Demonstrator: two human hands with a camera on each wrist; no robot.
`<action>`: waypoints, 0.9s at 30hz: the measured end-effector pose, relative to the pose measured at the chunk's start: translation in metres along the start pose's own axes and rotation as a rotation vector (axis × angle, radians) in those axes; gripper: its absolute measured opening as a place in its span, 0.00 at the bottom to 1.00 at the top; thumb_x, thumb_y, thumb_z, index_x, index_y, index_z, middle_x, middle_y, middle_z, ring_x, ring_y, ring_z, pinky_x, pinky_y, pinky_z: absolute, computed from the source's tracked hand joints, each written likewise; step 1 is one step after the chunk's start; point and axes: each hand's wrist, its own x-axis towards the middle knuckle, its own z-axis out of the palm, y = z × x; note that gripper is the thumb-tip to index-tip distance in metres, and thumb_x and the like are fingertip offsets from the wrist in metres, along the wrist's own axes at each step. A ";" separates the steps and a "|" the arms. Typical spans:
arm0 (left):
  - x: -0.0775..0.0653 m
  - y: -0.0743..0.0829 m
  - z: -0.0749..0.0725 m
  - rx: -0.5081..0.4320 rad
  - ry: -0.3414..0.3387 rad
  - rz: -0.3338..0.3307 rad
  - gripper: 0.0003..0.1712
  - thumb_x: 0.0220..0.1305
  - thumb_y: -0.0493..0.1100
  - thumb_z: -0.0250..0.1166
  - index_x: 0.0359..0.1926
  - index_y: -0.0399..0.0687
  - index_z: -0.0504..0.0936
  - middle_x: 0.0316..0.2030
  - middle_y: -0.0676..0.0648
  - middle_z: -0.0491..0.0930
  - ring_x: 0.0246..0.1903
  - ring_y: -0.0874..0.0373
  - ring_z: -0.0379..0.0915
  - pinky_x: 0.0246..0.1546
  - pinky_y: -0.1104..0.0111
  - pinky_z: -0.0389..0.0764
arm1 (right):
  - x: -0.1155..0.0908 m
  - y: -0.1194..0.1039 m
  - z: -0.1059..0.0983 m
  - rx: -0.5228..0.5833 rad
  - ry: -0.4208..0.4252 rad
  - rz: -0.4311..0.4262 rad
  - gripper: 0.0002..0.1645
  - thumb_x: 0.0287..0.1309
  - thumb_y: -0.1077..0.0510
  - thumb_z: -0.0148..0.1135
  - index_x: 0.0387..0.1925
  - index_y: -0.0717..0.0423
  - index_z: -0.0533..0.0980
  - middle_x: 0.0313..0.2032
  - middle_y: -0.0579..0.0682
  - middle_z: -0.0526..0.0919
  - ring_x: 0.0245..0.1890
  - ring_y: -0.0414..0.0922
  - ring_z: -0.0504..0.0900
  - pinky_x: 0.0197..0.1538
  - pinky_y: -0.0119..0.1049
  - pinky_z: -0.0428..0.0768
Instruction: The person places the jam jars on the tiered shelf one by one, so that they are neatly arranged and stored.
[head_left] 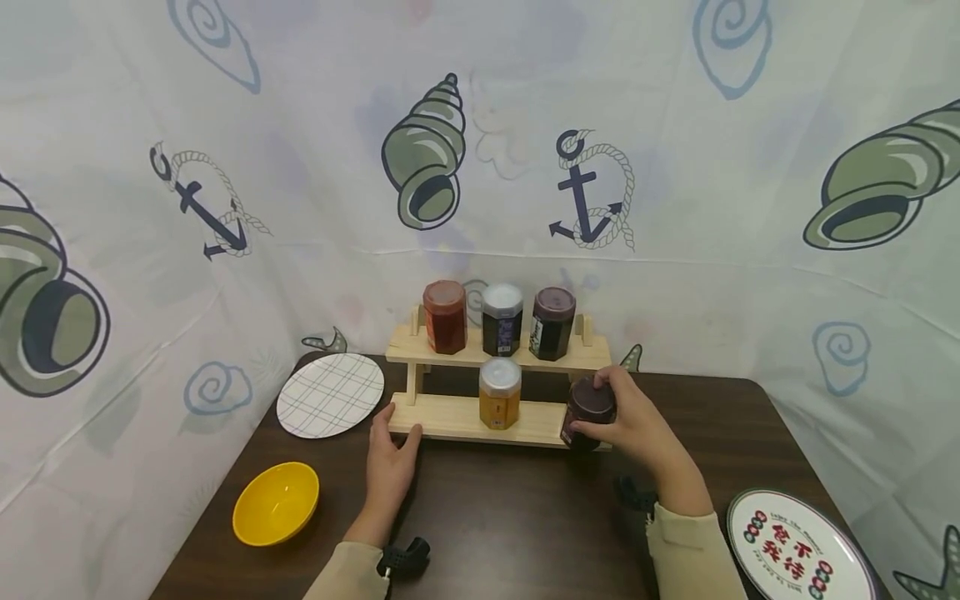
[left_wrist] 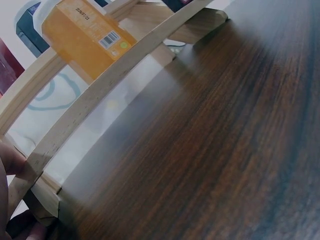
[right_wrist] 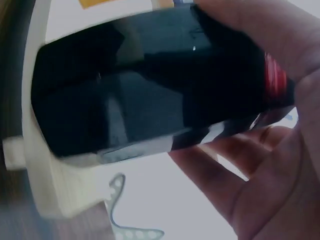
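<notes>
A two-tier wooden rack (head_left: 450, 417) stands at the back of the dark table. My right hand (head_left: 637, 421) grips a dark jar (head_left: 581, 429) around its upper part, at the right end of the lower shelf. In the right wrist view the dark jar (right_wrist: 150, 90) fills the middle, with fingers and thumb on its lid end. My left hand (head_left: 392, 462) holds the lower shelf's left end, fingers and thumb at the board (left_wrist: 75, 107). On that lower shelf sits a yellow-orange jar (head_left: 499, 404) with a pale lid.
The upper shelf carries a red jar (head_left: 446, 321), a dark jar with a white lid (head_left: 502, 321) and another dark jar (head_left: 552, 325). At left are a checked white plate (head_left: 330, 396) and a yellow bowl (head_left: 276, 504). A printed white plate (head_left: 798, 550) lies at front right.
</notes>
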 end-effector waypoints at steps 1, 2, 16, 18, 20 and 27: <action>0.000 0.000 0.000 0.000 -0.001 -0.001 0.39 0.77 0.47 0.69 0.81 0.42 0.64 0.79 0.32 0.65 0.80 0.35 0.60 0.78 0.38 0.64 | 0.001 0.000 0.003 0.040 -0.012 0.003 0.46 0.51 0.50 0.90 0.59 0.52 0.64 0.59 0.55 0.76 0.56 0.53 0.83 0.58 0.52 0.86; 0.000 0.000 -0.001 0.002 -0.002 -0.005 0.40 0.77 0.47 0.69 0.81 0.42 0.64 0.79 0.32 0.65 0.80 0.35 0.60 0.78 0.38 0.64 | 0.002 0.001 0.005 0.081 -0.024 0.004 0.47 0.51 0.51 0.89 0.60 0.51 0.63 0.60 0.56 0.75 0.58 0.54 0.83 0.60 0.53 0.85; -0.001 0.000 0.000 0.001 -0.009 -0.016 0.40 0.77 0.47 0.68 0.82 0.42 0.63 0.80 0.33 0.64 0.81 0.36 0.59 0.78 0.38 0.63 | 0.004 0.006 0.020 0.323 -0.136 0.056 0.51 0.59 0.55 0.84 0.67 0.49 0.54 0.68 0.64 0.72 0.65 0.60 0.79 0.64 0.48 0.82; -0.001 0.000 0.001 0.000 -0.011 -0.019 0.40 0.77 0.47 0.68 0.82 0.43 0.62 0.80 0.34 0.63 0.82 0.36 0.58 0.79 0.38 0.62 | 0.005 0.006 0.023 0.321 -0.141 0.047 0.52 0.59 0.57 0.84 0.68 0.50 0.53 0.67 0.65 0.72 0.66 0.60 0.80 0.65 0.49 0.83; -0.001 0.001 0.000 -0.002 -0.013 -0.021 0.40 0.77 0.47 0.68 0.82 0.44 0.62 0.80 0.34 0.63 0.82 0.37 0.57 0.79 0.39 0.62 | 0.006 0.007 0.026 0.324 -0.147 0.046 0.53 0.58 0.58 0.85 0.68 0.49 0.52 0.67 0.64 0.73 0.66 0.59 0.79 0.66 0.51 0.82; -0.001 0.001 0.000 0.001 -0.010 -0.018 0.41 0.77 0.47 0.69 0.82 0.44 0.63 0.80 0.34 0.63 0.81 0.36 0.58 0.78 0.38 0.63 | 0.007 0.007 0.034 0.337 -0.139 0.039 0.53 0.59 0.58 0.84 0.70 0.46 0.53 0.69 0.64 0.73 0.69 0.62 0.79 0.72 0.65 0.74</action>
